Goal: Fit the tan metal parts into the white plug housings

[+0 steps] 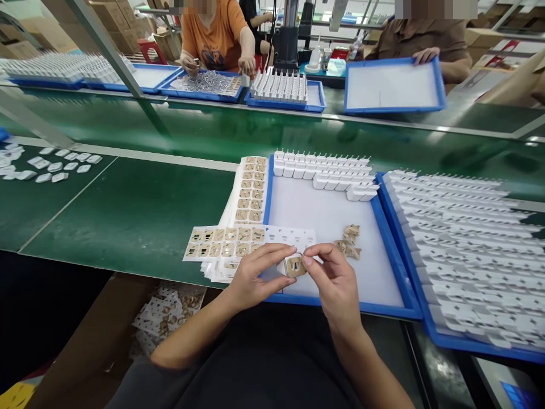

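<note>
My left hand (258,274) grips a small white charger (281,268) between thumb and fingers, above the front of a blue-rimmed tray (394,255). A tan sticker (294,265) with small cut-outs covers the charger's facing end. At that sticker's right edge, my right hand (336,278) is closed in a pinch of thumb and forefinger. Under and left of my hands lies a sticker sheet (227,234), its right part bare of stickers. Crumpled tan pieces (351,241) rest in the tray. White chargers with upward pins (327,180) stand in rows along its far side.
To the right is a tray packed with white chargers (472,255). More sticker sheets (254,187) are stacked left of my tray. White caps (55,166) lie far left on the green belt (140,199). Across the line, co-workers handle blue trays (394,107). A waste box (97,335) sits below.
</note>
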The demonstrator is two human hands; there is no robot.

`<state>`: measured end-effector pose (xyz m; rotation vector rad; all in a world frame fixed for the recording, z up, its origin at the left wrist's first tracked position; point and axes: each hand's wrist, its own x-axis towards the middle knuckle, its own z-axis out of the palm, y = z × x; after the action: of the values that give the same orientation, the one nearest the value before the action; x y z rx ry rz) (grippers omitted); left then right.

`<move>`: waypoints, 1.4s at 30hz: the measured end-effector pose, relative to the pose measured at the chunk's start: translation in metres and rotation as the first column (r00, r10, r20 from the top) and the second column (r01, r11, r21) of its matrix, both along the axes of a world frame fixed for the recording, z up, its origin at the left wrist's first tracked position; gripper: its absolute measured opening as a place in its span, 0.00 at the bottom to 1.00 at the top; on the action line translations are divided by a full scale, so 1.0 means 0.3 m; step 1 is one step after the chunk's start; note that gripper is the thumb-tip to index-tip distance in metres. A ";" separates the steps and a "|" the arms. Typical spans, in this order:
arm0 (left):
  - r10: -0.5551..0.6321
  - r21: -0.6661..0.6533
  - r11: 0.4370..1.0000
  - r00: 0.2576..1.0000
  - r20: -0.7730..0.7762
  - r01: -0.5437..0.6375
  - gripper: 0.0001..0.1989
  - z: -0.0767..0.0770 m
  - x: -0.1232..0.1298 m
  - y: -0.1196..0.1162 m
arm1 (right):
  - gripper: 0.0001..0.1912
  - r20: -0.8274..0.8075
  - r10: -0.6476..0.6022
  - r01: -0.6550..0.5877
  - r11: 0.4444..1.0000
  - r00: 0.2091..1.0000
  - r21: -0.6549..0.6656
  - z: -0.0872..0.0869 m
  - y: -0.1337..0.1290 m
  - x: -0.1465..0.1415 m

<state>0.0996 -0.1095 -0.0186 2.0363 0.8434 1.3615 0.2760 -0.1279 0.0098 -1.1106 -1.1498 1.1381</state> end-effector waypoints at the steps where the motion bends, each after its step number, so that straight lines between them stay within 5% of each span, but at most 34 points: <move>1: 0.001 0.000 1.000 1.000 -0.001 -0.001 0.25 -0.001 0.000 0.000 | 0.02 0.008 -0.004 0.004 1.000 1.000 0.002 0.000 0.000 -0.001; 20: 0.036 0.058 0.998 0.999 -0.032 -0.034 0.25 0.000 0.002 0.000 | 0.03 0.175 -0.114 0.099 0.991 0.978 0.091 -0.012 -0.005 -0.033; 29: 0.061 0.089 0.994 0.998 -0.002 -0.061 0.25 -0.010 0.004 0.000 | 0.06 0.318 -0.185 0.110 0.964 0.930 0.241 -0.021 0.000 -0.042; 32: 0.070 0.086 0.994 0.997 0.022 -0.072 0.27 -0.011 0.005 0.001 | 0.10 0.259 -0.099 0.059 0.986 0.961 0.156 -0.018 0.015 -0.024; 36: 0.108 0.119 0.986 0.991 0.074 -0.116 0.26 -0.017 0.011 0.004 | 0.15 0.095 0.165 -0.169 0.985 0.982 0.042 -0.013 0.024 -0.005; 42: 0.127 0.146 0.979 0.986 0.108 -0.142 0.26 -0.026 0.018 0.005 | 0.11 -0.100 0.161 -0.159 0.987 0.982 0.033 -0.064 0.018 -0.018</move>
<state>0.1050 -0.1081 -0.0264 2.0374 0.8708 1.6329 0.2705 -0.1225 -0.0094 -0.9431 -1.1858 1.2867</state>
